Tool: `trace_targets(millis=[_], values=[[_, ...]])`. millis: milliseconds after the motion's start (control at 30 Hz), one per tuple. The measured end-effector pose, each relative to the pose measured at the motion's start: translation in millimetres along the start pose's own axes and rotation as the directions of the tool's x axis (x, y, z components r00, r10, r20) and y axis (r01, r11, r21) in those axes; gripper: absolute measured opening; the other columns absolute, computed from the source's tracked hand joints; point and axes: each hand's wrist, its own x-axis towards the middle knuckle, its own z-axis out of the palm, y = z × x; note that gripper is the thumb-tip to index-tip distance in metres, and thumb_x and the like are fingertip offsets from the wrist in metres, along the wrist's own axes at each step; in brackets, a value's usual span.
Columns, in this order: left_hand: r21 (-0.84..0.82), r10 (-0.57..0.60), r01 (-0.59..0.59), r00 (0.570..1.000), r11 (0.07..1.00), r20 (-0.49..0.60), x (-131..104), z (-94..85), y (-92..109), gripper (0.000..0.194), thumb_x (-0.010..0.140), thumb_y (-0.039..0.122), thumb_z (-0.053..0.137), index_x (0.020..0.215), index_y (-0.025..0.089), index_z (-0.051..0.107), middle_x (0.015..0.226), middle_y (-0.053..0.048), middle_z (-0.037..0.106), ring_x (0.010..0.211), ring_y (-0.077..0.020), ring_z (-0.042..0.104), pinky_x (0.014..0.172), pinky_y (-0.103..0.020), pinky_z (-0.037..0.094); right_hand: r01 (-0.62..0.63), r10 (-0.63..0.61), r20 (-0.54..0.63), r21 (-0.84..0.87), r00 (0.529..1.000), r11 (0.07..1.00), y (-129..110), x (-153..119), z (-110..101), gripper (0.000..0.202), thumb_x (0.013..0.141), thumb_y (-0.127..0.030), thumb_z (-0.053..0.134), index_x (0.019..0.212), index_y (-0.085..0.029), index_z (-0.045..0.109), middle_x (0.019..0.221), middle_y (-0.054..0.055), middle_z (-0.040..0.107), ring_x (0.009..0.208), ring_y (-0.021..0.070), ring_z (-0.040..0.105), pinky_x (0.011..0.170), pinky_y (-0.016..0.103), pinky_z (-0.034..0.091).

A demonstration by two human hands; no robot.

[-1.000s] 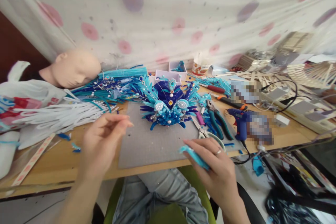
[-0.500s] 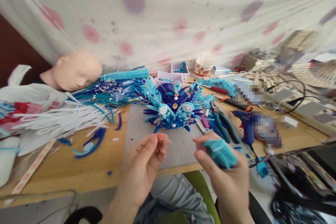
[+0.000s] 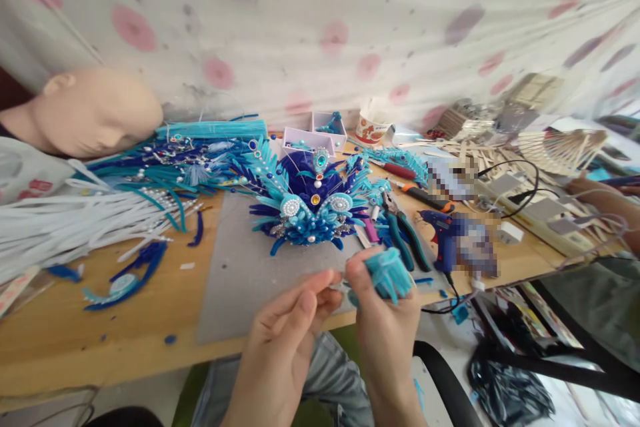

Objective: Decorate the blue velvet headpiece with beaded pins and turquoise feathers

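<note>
My right hand (image 3: 384,327) is closed around a light-blue fuzzy chenille piece (image 3: 389,275), its ends sticking out above the thumb. Close beside it, my left hand (image 3: 295,320) has its thumb and fingers pinched together, the fingertips nearly meeting the right hand's. Whatever lies in that pinch is too small to make out. Beyond both hands a blue chenille headdress (image 3: 315,223), set with pearls, gems and feather-like leaves, stands on a grey mat (image 3: 235,287).
Pliers (image 3: 403,230) and a blue glue gun (image 3: 443,237) lie on the right. White chenille strips (image 3: 75,223) and a mannequin head (image 3: 100,113) occupy the left. Small boxes (image 3: 307,141) stand behind the headdress. Another person's arm (image 3: 603,195) reaches in at the far right.
My right hand has moved left with the light-blue piece, and my left hand has shifted slightly right, so the two are close together. The view has turned right, bringing another person's arm into sight.
</note>
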Motion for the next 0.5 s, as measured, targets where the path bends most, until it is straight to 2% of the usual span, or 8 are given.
trace_targets(millis=[67, 100, 133, 200, 233, 300, 400, 500], values=[[-0.065, 0.016, -0.02, 0.998, 0.998, -0.069, -1, -3.3, 1, 0.022, 0.076, 0.037, 0.085, 0.093, 0.023, 0.083, 0.104, -0.006, 0.082, 0.086, -0.013, 0.076, 0.086, -0.017, 0.058, 0.01, -0.02, -0.151, -0.065, 0.988, 0.998, 3, 5, -8, 0.014, 0.09, -0.031, 0.072, 0.08, -0.022, 0.069, 0.066, -0.006, 0.06, 0.057, 0.0091, 0.052, 0.054, 0.02, 0.042], [-0.093, 0.021, -0.031, 0.994, 0.995, -0.104, 0, -6.3, 3, 0.023, 0.076, 0.036, 0.085, 0.093, 0.022, 0.083, 0.105, -0.006, 0.081, 0.087, -0.0132, 0.076, 0.086, -0.017, 0.059, 0.053, -0.072, -0.16, -0.119, 0.985, 0.992, 3, 8, -13, 0.014, 0.09, -0.029, 0.071, 0.078, -0.022, 0.068, 0.066, -0.006, 0.06, 0.057, 0.0092, 0.052, 0.054, 0.02, 0.042], [-0.117, 0.025, -0.041, 0.991, 0.992, -0.134, 0, -10.0, 5, 0.023, 0.076, 0.035, 0.085, 0.094, 0.021, 0.083, 0.106, -0.007, 0.081, 0.089, -0.0138, 0.076, 0.087, -0.017, 0.059, 0.12, -0.138, -0.092, -0.176, 0.986, 0.977, 3, 11, -18, 0.015, 0.09, -0.027, 0.071, 0.076, -0.022, 0.068, 0.066, -0.005, 0.06, 0.058, 0.0098, 0.053, 0.056, 0.021, 0.043], [-0.153, 0.032, -0.058, 0.986, 0.987, -0.164, 2, -18.4, 11, 0.022, 0.078, 0.034, 0.083, 0.095, 0.02, 0.083, 0.108, -0.008, 0.081, 0.092, -0.0152, 0.077, 0.09, -0.019, 0.059, 0.281, -0.23, 0.213, -0.259, 0.95, 0.924, 2, 15, -26, 0.011, 0.089, -0.021, 0.07, 0.079, -0.023, 0.069, 0.072, -0.004, 0.065, 0.065, 0.0118, 0.061, 0.062, 0.021, 0.046], [-0.164, 0.043, -0.072, 0.984, 0.984, -0.172, 3, -22.3, 14, 0.022, 0.078, 0.033, 0.083, 0.095, 0.019, 0.083, 0.108, -0.009, 0.081, 0.094, -0.0161, 0.077, 0.09, -0.02, 0.059, 0.344, -0.225, 0.382, -0.279, 0.896, 0.897, 3, 16, -26, 0.005, 0.089, -0.02, 0.069, 0.086, -0.024, 0.07, 0.077, -0.003, 0.069, 0.07, 0.0136, 0.065, 0.065, 0.022, 0.049], [-0.176, 0.077, -0.115, 0.975, 0.978, -0.208, 2, -27.9, 21, 0.018, 0.08, 0.029, 0.08, 0.095, 0.019, 0.083, 0.108, -0.01, 0.081, 0.096, -0.0182, 0.077, 0.09, -0.022, 0.059, 0.416, -0.144, 0.62, -0.32, 0.771, 0.851, 7, 15, -21, 0.016, 0.09, -0.018, 0.068, 0.105, -0.023, 0.07, 0.088, 0.001, 0.075, 0.078, 0.0182, 0.072, 0.069, 0.025, 0.053], [-0.17, 0.115, -0.18, 0.935, 0.969, -0.335, -4, -30.0, 32, 0.019, 0.088, 0.022, 0.064, 0.094, 0.02, 0.083, 0.109, -0.01, 0.08, 0.099, -0.0199, 0.077, 0.087, -0.024, 0.061, 0.508, -0.017, 0.758, -0.419, 0.651, 0.753, 18, 12, 4, 0.022, 0.092, -0.017, 0.066, 0.115, -0.018, 0.065, 0.095, 0.009, 0.077, 0.084, 0.0262, 0.075, 0.071, 0.034, 0.058], [-0.16, 0.136, -0.214, 0.908, 0.964, -0.396, -12, -30.2, 40, 0.032, 0.094, 0.024, 0.051, 0.097, 0.02, 0.083, 0.116, -0.011, 0.078, 0.106, -0.0213, 0.075, 0.09, -0.027, 0.06, 0.624, -0.051, 0.81, -0.408, 0.585, 0.666, 29, 11, 30, 0.034, 0.087, -0.022, 0.074, 0.118, -0.011, 0.064, 0.102, 0.017, 0.076, 0.094, 0.0341, 0.073, 0.078, 0.046, 0.061]])
